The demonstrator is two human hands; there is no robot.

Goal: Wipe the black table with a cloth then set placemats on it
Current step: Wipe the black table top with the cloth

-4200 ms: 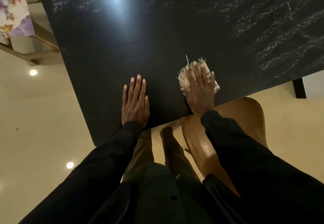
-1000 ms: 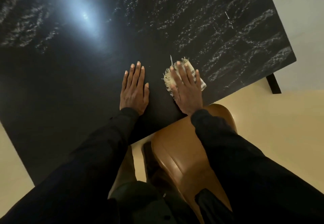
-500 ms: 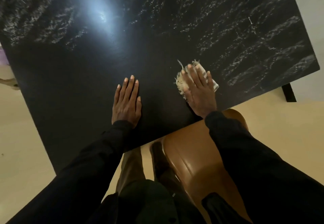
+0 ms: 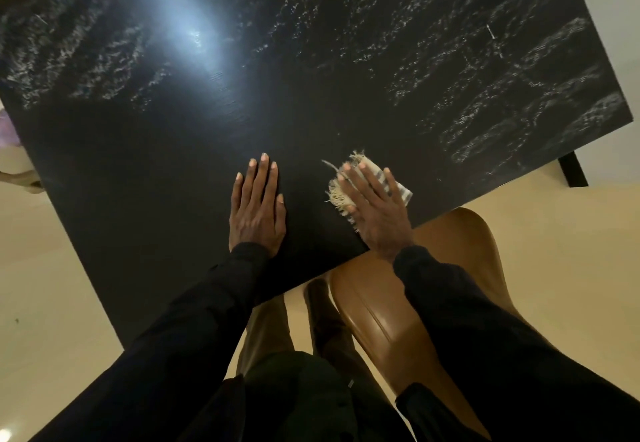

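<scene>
cloth (image 4: 340,198) sits on the black table (image 4: 166,151), close to the near edge, about 5 o'clock on the top from my view; small and folded, with the fringe sticking out at its 9 o'clock side; right hand (image 4: 375,211) lies flat on it, fingers straight and spread, pressing rather than gripping; my read: a flat palm loads the whole pad evenly for the wipe; left hand (image 4: 258,213) is at 9 o'clock of the cloth, near but apart, flat on bare tabletop with fingers straight and together, holding nothing; I'd call it a brace for leaning in; whitish streaks (image 4: 519,95) fan from 12 to 3 o'clock of the cloth, more out at 10 o'clock; dust or wet wipe marks, I can't tell; the band around the hands reads plain dark; I judge the wiping partway, streaked zones to go; light glare (image 4: 194,36) at 11 o'clock; brown chair (image 4: 450,268) at 6 o'clock, below the right forearm; no placemats in view, that step not yet begun
</scene>
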